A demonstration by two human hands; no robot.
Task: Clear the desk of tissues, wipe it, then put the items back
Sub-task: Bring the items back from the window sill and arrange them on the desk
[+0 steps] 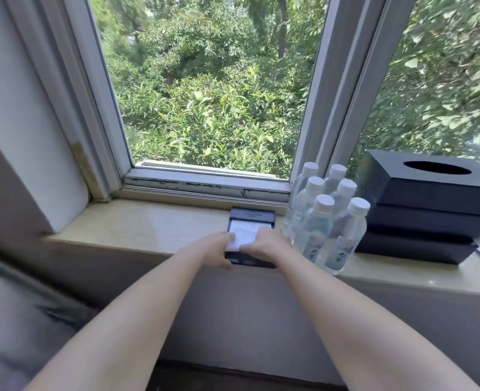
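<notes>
A window frame (205, 190) in pale metal, its lower rail scuffed with dark marks, looked out on dense green trees (205, 108), and a second pane (436, 88) at the right showed more leaves. A white wall (16, 122) stood at the left. Below it lay a blurred grey cushion (21, 320).

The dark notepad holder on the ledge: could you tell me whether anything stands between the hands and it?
Nothing visible does. The left hand and right hand hold the notepad holder by its sides; the water bottles stand just right of it, not between.
</notes>
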